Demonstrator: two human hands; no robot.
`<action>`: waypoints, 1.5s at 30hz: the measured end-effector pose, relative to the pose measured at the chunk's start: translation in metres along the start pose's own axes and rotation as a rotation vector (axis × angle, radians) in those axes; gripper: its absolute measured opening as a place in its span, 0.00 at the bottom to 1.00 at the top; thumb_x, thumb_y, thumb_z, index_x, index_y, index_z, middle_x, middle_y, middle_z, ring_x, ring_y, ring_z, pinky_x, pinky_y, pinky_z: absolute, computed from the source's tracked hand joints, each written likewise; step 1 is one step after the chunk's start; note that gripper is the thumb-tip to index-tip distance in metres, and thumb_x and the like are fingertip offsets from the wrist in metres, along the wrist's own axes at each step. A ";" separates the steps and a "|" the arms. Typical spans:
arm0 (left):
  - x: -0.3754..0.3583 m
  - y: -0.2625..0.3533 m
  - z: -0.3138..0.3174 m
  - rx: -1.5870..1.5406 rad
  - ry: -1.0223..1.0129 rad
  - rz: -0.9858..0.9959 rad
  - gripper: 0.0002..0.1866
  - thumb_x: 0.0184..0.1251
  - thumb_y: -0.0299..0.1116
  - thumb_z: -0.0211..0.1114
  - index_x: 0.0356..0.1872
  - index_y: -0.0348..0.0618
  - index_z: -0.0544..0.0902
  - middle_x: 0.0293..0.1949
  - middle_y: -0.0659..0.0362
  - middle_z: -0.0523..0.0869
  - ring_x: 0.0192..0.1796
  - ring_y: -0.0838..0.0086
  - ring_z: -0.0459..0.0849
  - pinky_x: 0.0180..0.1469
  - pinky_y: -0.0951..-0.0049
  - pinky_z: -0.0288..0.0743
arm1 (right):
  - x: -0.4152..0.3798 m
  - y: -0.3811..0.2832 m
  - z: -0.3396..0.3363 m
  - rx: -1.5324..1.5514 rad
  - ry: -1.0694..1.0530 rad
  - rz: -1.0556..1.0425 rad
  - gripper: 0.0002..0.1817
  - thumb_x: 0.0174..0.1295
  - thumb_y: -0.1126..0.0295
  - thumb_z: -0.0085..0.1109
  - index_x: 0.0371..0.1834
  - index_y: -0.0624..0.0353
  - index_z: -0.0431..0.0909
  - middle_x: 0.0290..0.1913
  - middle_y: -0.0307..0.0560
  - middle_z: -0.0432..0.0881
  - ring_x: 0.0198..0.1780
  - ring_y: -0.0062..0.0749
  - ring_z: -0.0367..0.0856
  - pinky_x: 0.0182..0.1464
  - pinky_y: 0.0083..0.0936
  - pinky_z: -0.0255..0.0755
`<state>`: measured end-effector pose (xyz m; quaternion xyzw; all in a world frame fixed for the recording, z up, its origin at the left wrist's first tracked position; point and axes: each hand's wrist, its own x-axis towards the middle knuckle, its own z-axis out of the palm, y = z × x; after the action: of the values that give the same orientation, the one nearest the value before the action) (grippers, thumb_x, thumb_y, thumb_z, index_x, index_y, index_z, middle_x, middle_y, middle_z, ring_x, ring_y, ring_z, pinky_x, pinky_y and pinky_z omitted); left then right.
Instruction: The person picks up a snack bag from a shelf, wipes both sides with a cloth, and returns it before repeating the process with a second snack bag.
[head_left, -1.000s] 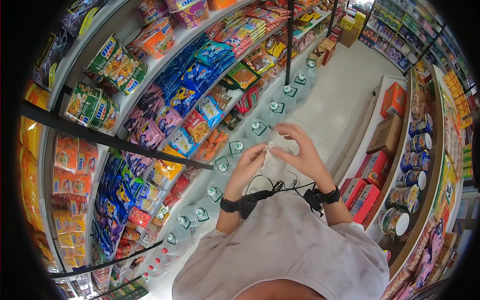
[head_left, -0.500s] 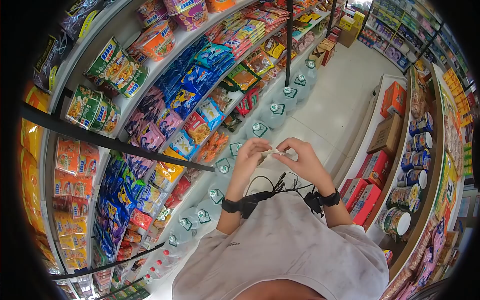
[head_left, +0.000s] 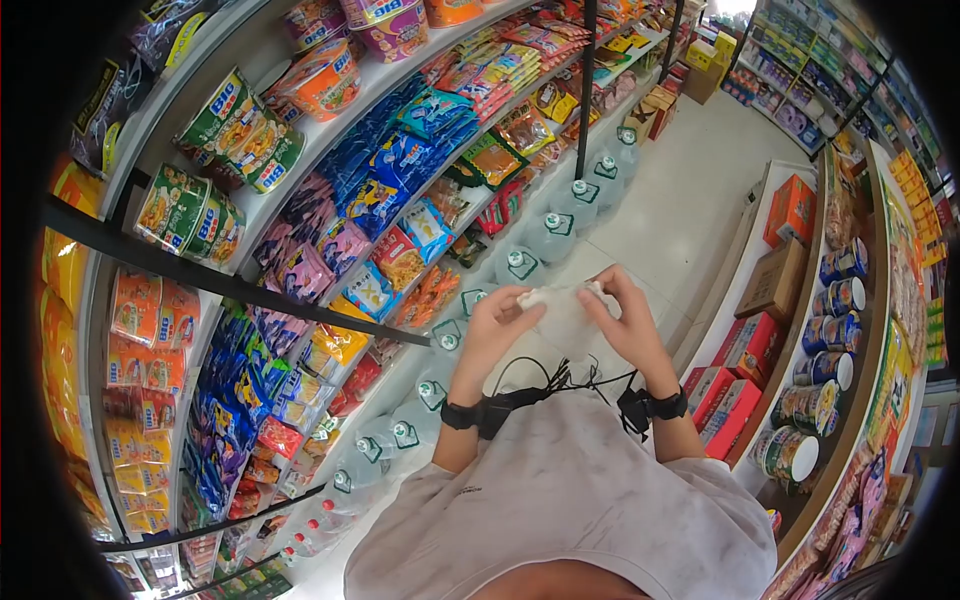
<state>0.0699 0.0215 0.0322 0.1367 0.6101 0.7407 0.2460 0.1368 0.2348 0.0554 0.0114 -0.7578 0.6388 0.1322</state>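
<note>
Between my two hands is stretched a thin, whitish, see-through plastic bag (head_left: 566, 322), its top edge bunched at the fingers and the rest hanging down in front of my shirt. My left hand (head_left: 497, 322) pinches one upper corner between thumb and fingers. On the other side, my right hand (head_left: 628, 318) grips the opposite corner the same way. Black straps circle both wrists, and dark cables (head_left: 550, 376) lie against my shirt just below the bag.
On the left, a shelf rack holds snack packets (head_left: 400, 155) and noodle cups (head_left: 240, 130). Large clear water bottles (head_left: 553, 235) line the floor along it. To the right, a low shelf carries red boxes (head_left: 728, 410), a brown carton (head_left: 775, 285) and cups (head_left: 785, 450).
My hands have moved apart, the right one to the right, and the bag that was bunched between the fingertips is now spread out between them.
</note>
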 end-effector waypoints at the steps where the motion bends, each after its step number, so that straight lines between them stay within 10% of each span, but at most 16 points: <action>1: 0.000 -0.001 -0.003 -0.033 0.025 0.026 0.12 0.68 0.24 0.69 0.51 0.35 0.81 0.46 0.58 0.88 0.48 0.78 0.85 0.52 0.77 0.76 | 0.000 0.003 -0.001 0.096 -0.017 0.031 0.13 0.65 0.69 0.69 0.42 0.63 0.76 0.35 0.39 0.82 0.40 0.22 0.79 0.46 0.25 0.74; 8: -0.005 0.005 -0.004 -0.250 0.080 0.142 0.08 0.69 0.23 0.67 0.46 0.35 0.83 0.43 0.58 0.89 0.44 0.79 0.85 0.50 0.77 0.77 | -0.003 -0.011 0.019 0.179 -0.380 0.232 0.13 0.70 0.68 0.63 0.51 0.66 0.79 0.42 0.38 0.84 0.46 0.16 0.78 0.53 0.20 0.72; 15: -0.010 -0.004 -0.033 -0.047 0.454 0.238 0.14 0.75 0.34 0.63 0.54 0.35 0.80 0.50 0.53 0.86 0.51 0.72 0.85 0.55 0.71 0.76 | 0.007 0.020 0.032 -0.048 -0.091 0.222 0.16 0.77 0.61 0.52 0.50 0.64 0.79 0.38 0.34 0.79 0.40 0.16 0.71 0.43 0.21 0.68; 20: -0.032 -0.011 -0.060 -0.450 0.143 -0.105 0.26 0.80 0.51 0.53 0.61 0.37 0.76 0.58 0.50 0.83 0.62 0.62 0.81 0.66 0.65 0.72 | 0.016 -0.006 0.057 0.052 0.002 0.152 0.17 0.78 0.61 0.52 0.54 0.65 0.78 0.42 0.36 0.81 0.42 0.20 0.74 0.46 0.23 0.70; 29: -0.082 0.024 -0.084 -0.864 0.222 -0.061 0.25 0.81 0.44 0.52 0.67 0.35 0.73 0.61 0.51 0.82 0.61 0.68 0.82 0.64 0.68 0.74 | 0.005 -0.055 0.146 -0.023 -0.790 -0.087 0.15 0.74 0.69 0.54 0.57 0.67 0.77 0.53 0.50 0.84 0.50 0.38 0.81 0.58 0.28 0.71; 32: -0.079 -0.003 -0.115 -0.688 0.265 0.010 0.19 0.76 0.34 0.61 0.62 0.36 0.77 0.56 0.56 0.85 0.55 0.74 0.84 0.56 0.73 0.78 | 0.008 -0.055 0.158 -0.209 -0.719 0.199 0.14 0.72 0.71 0.56 0.56 0.67 0.78 0.52 0.50 0.83 0.50 0.37 0.82 0.58 0.28 0.72; 38: -0.103 -0.008 -0.137 -0.763 0.217 0.076 0.23 0.78 0.34 0.58 0.68 0.33 0.72 0.58 0.56 0.83 0.57 0.74 0.83 0.59 0.74 0.76 | 0.028 -0.020 0.202 -0.157 -0.160 -0.128 0.16 0.71 0.69 0.59 0.57 0.66 0.78 0.52 0.46 0.83 0.54 0.31 0.81 0.57 0.25 0.72; 45: -0.093 0.012 -0.144 -0.281 0.254 0.062 0.26 0.75 0.36 0.64 0.68 0.33 0.72 0.57 0.59 0.83 0.56 0.78 0.81 0.58 0.76 0.74 | 0.046 -0.012 0.206 0.292 -0.361 0.598 0.25 0.70 0.64 0.63 0.65 0.66 0.73 0.54 0.46 0.83 0.51 0.23 0.81 0.55 0.21 0.73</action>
<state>0.0734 -0.1503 0.0216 0.0251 0.5223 0.8372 0.1605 0.0567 0.0391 0.0464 -0.0792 -0.6397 0.7382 -0.1987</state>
